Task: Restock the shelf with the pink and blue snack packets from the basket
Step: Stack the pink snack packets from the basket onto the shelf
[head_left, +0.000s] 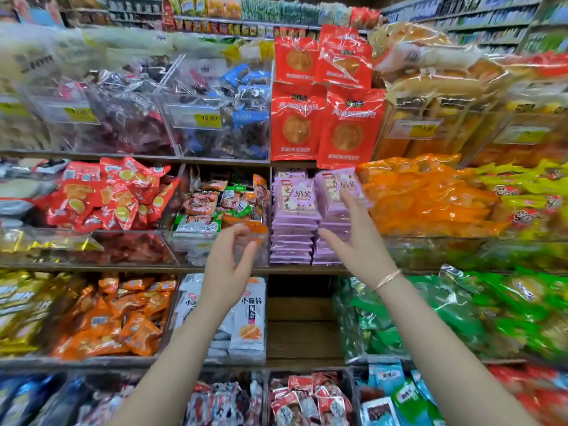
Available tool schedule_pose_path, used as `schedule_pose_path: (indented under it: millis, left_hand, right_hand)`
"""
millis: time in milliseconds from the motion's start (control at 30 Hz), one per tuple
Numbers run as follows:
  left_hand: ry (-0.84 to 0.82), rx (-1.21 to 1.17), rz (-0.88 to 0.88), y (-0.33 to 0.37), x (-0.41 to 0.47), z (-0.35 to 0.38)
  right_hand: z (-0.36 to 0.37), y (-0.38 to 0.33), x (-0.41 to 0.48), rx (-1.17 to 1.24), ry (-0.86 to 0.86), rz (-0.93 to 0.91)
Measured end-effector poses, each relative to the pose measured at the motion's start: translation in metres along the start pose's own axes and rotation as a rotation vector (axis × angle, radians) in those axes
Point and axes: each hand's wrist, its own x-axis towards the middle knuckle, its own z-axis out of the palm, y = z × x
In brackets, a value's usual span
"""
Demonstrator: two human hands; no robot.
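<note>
Shop shelf point(301, 333) already holds 2 stacks of pink packets point(295, 229). The right hand point(359, 244) presses flat on a top one, the left hand point(227, 265) hangs empty; no basket shows.

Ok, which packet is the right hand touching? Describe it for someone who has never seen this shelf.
Find the big red bags at centre; directly under them stand two stacks of pink packets. It is the upright packet atop the right stack, next to the orange bags. Only this one has the right hand on it.
</note>
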Motion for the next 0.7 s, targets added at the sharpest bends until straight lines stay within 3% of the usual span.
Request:
schedule_pose_path:
  millis: [67, 167, 333, 567, 700]
  left_hand:
    - [-0.089, -0.076, -0.106, 0.004, -0.034, -0.009]
    - [-0.377, -0.128, -0.412, -0.004, -0.093, -0.017]
    - [-0.704, -0.06, -0.745, -0.03, -0.223, -0.037]
    - [-0.738, 0.073, -1.127, -0.032, -0.383, -0.069]
    - [-0.707, 0.081, -1.319, -0.022, -0.438, -0.07]
  right_hand:
    - [0.004, -0.002, -0.041, 0.169, -0.017, 0.094]
    - [0.02, 0.01, -0.106, 0.318, -0.135, 0.314]
    - [0.061, 0.049, -0.239, 0.307, -0.396, 0.731]
    - [0.061, 0.069, -0.431, 0.095, -0.639, 1.038]
    - [0.038, 0.075, -0.505, 0.026, -0.657, 1.143]
